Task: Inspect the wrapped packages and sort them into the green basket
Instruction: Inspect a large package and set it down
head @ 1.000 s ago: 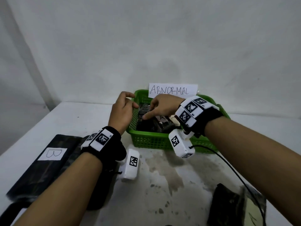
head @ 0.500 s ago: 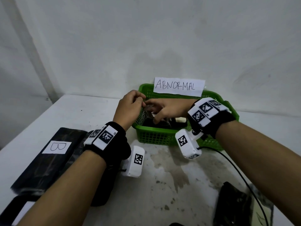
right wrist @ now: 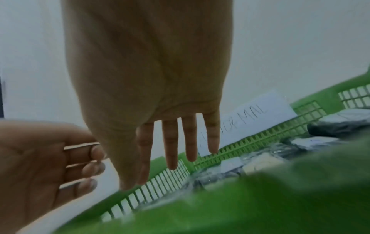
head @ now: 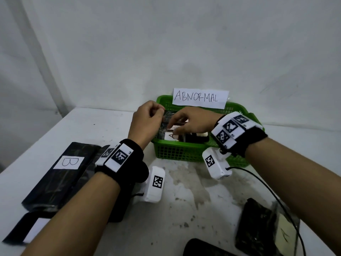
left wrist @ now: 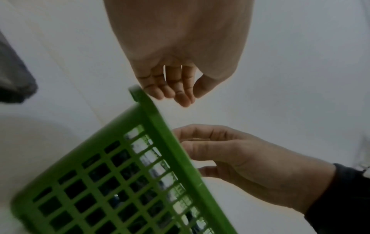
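Observation:
The green basket [head: 184,151] stands at the back of the table against the wall and holds several black wrapped packages [head: 197,138]; one of them [head: 172,136] shows a white label. Both hands hover over the basket's left end. My left hand [head: 149,117] is just above the left rim, fingers loosely curled, holding nothing; the left wrist view shows the left hand [left wrist: 188,95] beside the basket [left wrist: 170,150] rim. My right hand [head: 186,122] reaches over the packages; the right wrist view shows the right hand [right wrist: 172,150] with straight, spread fingers and no grip, above the basket [right wrist: 240,142].
A paper sign reading ABNORMAL [head: 200,97] sits on the basket's back rim. A long black package labelled B [head: 60,174] lies at the left, another [head: 18,230] nearer me. More wrapped packages [head: 258,226] lie at the front right. A cable [head: 258,182] trails from my right wrist.
My right hand has lifted off the packages in the basket and its fingers have straightened. My left hand has risen slightly above the left rim.

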A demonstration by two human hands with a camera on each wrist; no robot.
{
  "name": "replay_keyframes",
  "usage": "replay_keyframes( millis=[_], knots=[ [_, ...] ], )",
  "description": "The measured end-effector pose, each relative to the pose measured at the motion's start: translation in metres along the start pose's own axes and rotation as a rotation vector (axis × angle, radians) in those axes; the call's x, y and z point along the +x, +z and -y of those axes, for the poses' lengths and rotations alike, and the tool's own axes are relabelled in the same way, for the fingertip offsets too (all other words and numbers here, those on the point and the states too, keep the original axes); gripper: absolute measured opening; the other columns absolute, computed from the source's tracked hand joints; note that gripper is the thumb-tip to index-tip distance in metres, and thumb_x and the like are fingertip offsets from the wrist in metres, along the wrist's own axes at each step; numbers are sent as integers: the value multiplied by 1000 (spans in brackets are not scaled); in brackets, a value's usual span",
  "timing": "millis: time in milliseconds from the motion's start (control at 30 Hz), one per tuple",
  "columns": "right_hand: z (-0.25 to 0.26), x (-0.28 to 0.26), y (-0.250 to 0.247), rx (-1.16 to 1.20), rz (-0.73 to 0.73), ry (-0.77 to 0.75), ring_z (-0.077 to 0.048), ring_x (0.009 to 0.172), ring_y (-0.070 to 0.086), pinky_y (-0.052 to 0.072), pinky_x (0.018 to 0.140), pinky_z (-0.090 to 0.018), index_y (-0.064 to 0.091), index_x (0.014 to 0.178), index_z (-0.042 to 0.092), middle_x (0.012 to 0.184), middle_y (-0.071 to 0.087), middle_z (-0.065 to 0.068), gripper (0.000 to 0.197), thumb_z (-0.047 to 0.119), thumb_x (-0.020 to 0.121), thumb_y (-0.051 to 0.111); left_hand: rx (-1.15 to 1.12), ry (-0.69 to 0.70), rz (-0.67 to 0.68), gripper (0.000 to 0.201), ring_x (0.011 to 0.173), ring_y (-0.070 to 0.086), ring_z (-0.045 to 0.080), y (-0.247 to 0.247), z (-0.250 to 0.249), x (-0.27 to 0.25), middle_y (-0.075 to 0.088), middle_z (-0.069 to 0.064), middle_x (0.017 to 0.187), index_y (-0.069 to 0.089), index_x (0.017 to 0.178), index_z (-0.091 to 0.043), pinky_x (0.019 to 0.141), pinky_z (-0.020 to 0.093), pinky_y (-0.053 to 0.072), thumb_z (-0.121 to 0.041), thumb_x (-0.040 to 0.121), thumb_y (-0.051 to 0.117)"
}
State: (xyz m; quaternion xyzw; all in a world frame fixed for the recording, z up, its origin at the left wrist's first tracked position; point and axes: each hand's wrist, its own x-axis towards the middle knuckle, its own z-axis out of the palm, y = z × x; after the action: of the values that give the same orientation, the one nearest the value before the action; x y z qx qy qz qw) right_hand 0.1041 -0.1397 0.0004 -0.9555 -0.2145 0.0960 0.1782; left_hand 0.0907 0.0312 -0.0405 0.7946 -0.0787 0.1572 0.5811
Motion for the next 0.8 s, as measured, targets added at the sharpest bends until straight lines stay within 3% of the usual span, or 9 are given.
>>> replay_keyframes(
  millis=[133,233,300,367,400,500,567,667,800],
  knots=[
    [14,-49,-29,66,-157,3,16,80,61,42,71,-8,75,110,30,103,70,20,18,28,92,74,1,157,-19,16,65,54,4,-5,-35,-18,60,-10,71,62,79,-25,62,17,42,-24,94,61],
    [28,-98,-38,68,-134,32,16,61,60,39,54,-2,76,103,23,81,72,21,14,31,92,74,-24,184,158,14,64,57,10,-2,-63,-43,61,-5,71,64,83,-19,65,25,46,-25,95,59],
    [39,-130,-31,3,-12,52,5,65,65,50,62,-14,76,97,23,76,73,19,18,39,91,72,28,182,335,13,58,53,0,2,-75,-68,61,-9,69,64,83,-20,61,18,43,-23,95,60],
    [45,-156,-16,-107,163,83,-11,86,71,57,84,-38,77,97,27,91,77,10,25,49,88,71,155,182,538,12,60,53,1,4,-79,-92,63,-8,72,65,85,-19,63,22,44,-24,95,61],
    [47,-168,-7,-151,263,113,-15,91,71,57,89,-44,76,99,29,97,77,8,29,54,85,72,231,165,669,12,64,55,5,4,-78,-102,65,-6,77,65,88,-17,65,26,46,-27,95,61],
    [44,-200,31,-197,478,201,-11,89,70,57,89,-37,71,107,31,99,76,11,42,60,78,77,545,9,1136,31,77,61,12,4,-69,-135,68,-4,99,62,107,-21,71,32,53,-46,90,66],
    [37,-213,52,-167,504,237,-3,81,68,56,77,-25,68,111,31,95,76,14,47,58,75,81,785,-66,1344,48,84,62,10,5,-63,-152,64,-9,109,59,114,-26,77,30,55,-59,80,71],
    [28,-222,60,-133,401,242,4,75,63,46,70,-20,64,117,37,92,73,17,46,64,79,74,843,-69,1352,43,78,61,10,6,-55,-167,64,-4,107,63,103,-22,63,24,52,-51,75,80],
    [21,-226,39,161,100,200,1,74,66,48,73,-24,65,115,38,89,77,15,50,69,77,60,546,-182,1311,36,67,63,9,-7,-54,-160,67,4,97,54,93,-18,59,23,53,-26,76,85]
  ],
)
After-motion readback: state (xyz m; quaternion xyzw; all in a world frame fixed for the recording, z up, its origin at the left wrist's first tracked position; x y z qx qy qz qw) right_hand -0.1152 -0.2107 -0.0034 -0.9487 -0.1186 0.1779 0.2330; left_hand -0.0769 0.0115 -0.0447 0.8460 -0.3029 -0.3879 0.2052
